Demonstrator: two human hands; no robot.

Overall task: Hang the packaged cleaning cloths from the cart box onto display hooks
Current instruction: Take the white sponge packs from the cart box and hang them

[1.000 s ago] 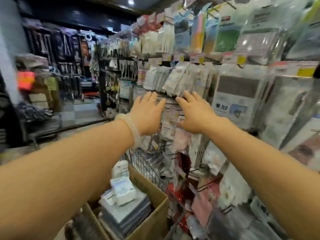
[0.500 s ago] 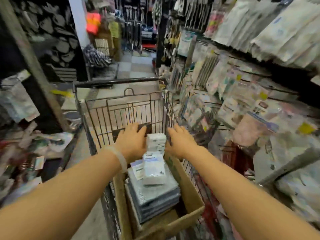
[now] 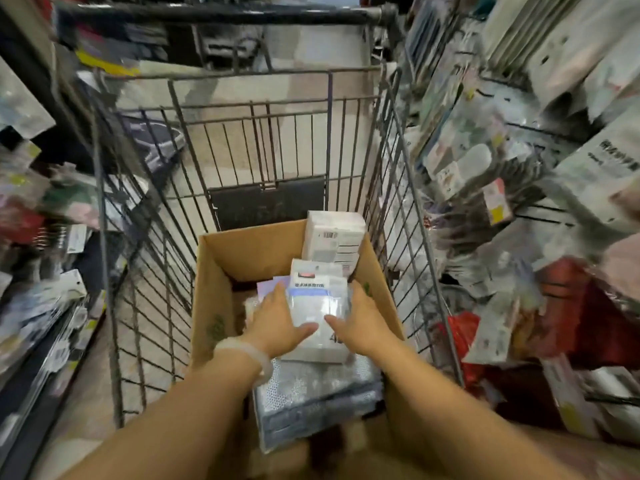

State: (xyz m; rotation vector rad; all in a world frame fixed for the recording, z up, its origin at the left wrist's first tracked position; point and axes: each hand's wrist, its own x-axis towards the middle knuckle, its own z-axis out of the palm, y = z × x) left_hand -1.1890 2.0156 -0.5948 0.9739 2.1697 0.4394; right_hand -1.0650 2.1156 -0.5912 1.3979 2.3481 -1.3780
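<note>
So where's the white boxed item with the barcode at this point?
In the head view the white barcoded box stands at the far right corner of the cardboard box in the wire cart, just beyond the cloth pack between both hands.

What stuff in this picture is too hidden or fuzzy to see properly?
- Head view: the fingertips of the left hand and right hand are hidden beside the white packet, so whether they grip it is unclear.
- The print on that packet is too small and blurred to read.
- The cardboard box bottom is covered by the grey cloth stack.
- The hanging packets on the right are motion-blurred.
</note>
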